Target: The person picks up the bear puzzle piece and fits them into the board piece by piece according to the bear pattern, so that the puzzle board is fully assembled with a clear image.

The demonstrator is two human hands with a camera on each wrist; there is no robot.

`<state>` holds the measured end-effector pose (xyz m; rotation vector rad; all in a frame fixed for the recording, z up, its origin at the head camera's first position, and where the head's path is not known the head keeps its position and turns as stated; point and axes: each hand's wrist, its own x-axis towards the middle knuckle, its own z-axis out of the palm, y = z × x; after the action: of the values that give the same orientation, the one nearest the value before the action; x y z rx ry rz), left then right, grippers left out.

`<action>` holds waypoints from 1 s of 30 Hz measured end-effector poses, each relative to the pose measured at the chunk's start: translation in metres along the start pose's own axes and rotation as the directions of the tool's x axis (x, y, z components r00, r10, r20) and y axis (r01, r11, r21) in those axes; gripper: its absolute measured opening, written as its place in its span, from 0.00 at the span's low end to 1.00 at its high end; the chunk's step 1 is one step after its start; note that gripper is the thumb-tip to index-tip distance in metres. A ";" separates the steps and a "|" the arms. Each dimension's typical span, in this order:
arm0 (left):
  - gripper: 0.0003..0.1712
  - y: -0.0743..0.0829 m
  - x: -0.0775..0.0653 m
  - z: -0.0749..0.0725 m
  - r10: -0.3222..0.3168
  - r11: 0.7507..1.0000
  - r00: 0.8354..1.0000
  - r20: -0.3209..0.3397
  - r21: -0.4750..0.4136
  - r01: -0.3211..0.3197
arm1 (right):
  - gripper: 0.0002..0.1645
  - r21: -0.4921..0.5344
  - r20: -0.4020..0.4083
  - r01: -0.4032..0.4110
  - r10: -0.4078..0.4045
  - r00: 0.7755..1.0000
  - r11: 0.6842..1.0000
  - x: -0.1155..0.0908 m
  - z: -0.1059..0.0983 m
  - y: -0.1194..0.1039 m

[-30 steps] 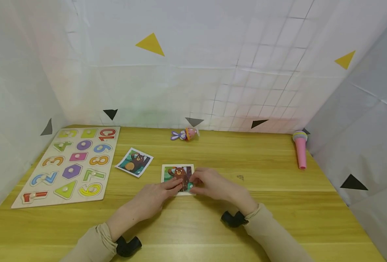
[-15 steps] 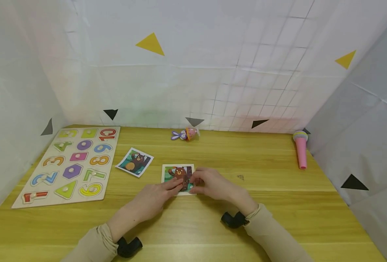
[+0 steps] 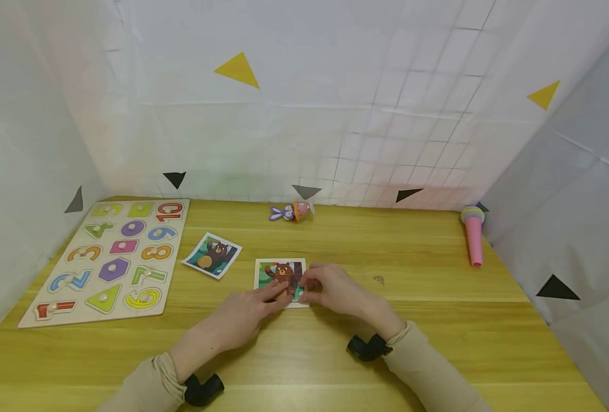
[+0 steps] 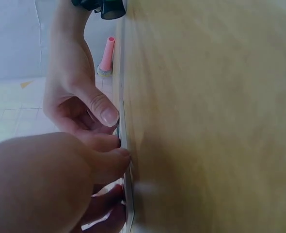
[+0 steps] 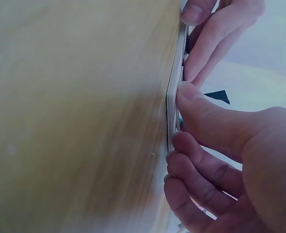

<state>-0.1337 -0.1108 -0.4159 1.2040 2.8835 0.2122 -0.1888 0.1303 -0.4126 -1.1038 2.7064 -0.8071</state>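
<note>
A small square bear puzzle [image 3: 282,269] in a pale frame lies at the middle of the table. My left hand [image 3: 236,319] reaches over it from the left with fairly straight fingers laid on the picture; its thumb is by the near edge in the left wrist view. At the puzzle's right side, my right hand [image 3: 335,290] has curled fingers, with fingertips [image 5: 182,162] and thumb set against the frame's edge. The lower right of the picture is partly hidden by both hands. A loose card [image 3: 212,256] with a matching bear lies to the left.
On the left lies a wooden number-and-shape peg board [image 3: 106,260]. A purple and pink rabbit toy [image 3: 291,212] lies at the back, and a pink toy microphone [image 3: 473,236] at the right edge. White sheeting [image 3: 284,137] encloses the table's back and sides.
The fingers of my left hand have slid slightly to the right and down on the puzzle. My right hand stays almost still at its right side.
</note>
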 end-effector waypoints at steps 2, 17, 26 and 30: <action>0.31 0.002 0.000 -0.001 -0.001 1.000 1.000 0.010 0.001 0.001 | 0.07 -0.004 -0.001 0.001 -0.001 1.000 1.000 0.000 0.000 0.000; 0.24 0.005 0.000 0.001 -0.004 0.997 1.000 0.020 -0.079 0.006 | 0.06 0.038 0.034 -0.010 0.009 0.999 0.999 -0.001 -0.001 -0.001; 0.25 0.007 -0.001 -0.001 0.018 0.999 1.000 0.016 -0.042 -0.017 | 0.05 0.085 0.036 -0.046 0.043 0.998 0.995 -0.001 -0.002 0.001; 0.25 0.012 0.000 -0.003 0.041 0.999 0.998 0.039 -0.020 -0.040 | 0.04 0.095 0.027 -0.035 0.032 0.999 0.995 -0.001 -0.003 0.001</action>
<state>-0.1251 -0.1024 -0.4118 1.2501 2.8191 0.2143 -0.1896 0.1329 -0.4109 -1.0383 2.6285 -0.9001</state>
